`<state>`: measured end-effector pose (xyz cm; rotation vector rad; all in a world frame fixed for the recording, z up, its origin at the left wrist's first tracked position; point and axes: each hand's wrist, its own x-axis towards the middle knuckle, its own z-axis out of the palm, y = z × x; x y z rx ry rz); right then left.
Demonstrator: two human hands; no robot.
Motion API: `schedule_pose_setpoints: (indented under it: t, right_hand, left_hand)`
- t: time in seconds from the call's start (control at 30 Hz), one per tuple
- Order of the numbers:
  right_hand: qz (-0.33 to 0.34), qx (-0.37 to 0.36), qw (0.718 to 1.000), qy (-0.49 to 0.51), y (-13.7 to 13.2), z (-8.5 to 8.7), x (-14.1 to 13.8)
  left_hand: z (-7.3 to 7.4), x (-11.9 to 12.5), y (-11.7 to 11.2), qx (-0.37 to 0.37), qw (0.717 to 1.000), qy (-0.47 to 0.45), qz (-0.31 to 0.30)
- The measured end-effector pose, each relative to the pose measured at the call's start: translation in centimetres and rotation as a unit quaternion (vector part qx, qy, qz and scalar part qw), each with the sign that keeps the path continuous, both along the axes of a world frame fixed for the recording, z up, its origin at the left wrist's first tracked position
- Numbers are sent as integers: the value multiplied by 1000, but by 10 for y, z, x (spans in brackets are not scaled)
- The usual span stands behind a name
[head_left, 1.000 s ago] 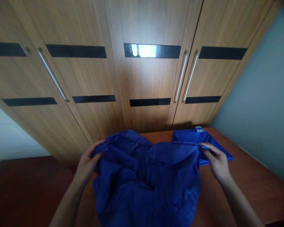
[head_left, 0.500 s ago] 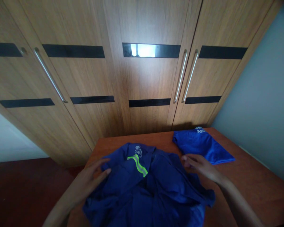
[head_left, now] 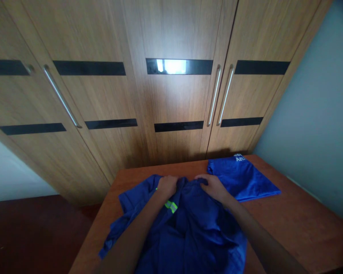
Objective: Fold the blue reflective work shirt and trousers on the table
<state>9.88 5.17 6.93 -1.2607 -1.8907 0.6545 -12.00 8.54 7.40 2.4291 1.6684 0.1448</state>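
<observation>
A dark blue work jacket [head_left: 188,224] with a yellow-green reflective strip lies rumpled on the reddish-brown table [head_left: 274,228]. My left hand [head_left: 168,186] is closed on the jacket's far edge, left of its middle, and covers part of the strip. To its right, my right hand [head_left: 213,186] grips the same far edge, thumb and fingers bent round the cloth. The jacket's near end runs out of view at the bottom, and my forearms hide parts of its sides.
A folded bright blue garment [head_left: 242,179] with white lettering lies at the table's far right. Behind the table stands a wooden wardrobe [head_left: 177,97] with long metal handles. A pale wall [head_left: 311,125] rises on the right; dark red floor [head_left: 42,228] shows at left.
Both hands have moved inward from the jacket's two sides and taken hold of its far edge. The cloth at the sides has shifted, and the white emblem is now covered.
</observation>
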Motion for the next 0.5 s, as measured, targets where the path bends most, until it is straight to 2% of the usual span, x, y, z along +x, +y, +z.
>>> schedule_pose_setpoints:
  t: [0.17, 0.27, 0.33, 0.4, 0.47, 0.5]
  right_hand:
    - [-19, 121, 992, -6, -31, 27, 34]
    - [-50, 141, 989, 2, -57, 28, 59]
    - [-54, 79, 995, -23, -72, 19, 78]
    - [-21, -42, 996, -81, -84, 7, 95]
    - [8, -155, 977, -146, -89, -5, 109]
    - [-1, -191, 966, -177, -90, -10, 114]
  left_hand:
    - [-1, -27, 1, -13, 1000, -17, 1]
    - [1, -34, -2, -25, 1000, -11, 1]
    - [2, -33, -4, -30, 1000, 3, 4]
    - [2, -26, -6, -28, 999, 21, 9]
    - [1, -14, -9, -19, 999, 36, 9]
    - [0, -6, -11, -15, 999, 41, 6]
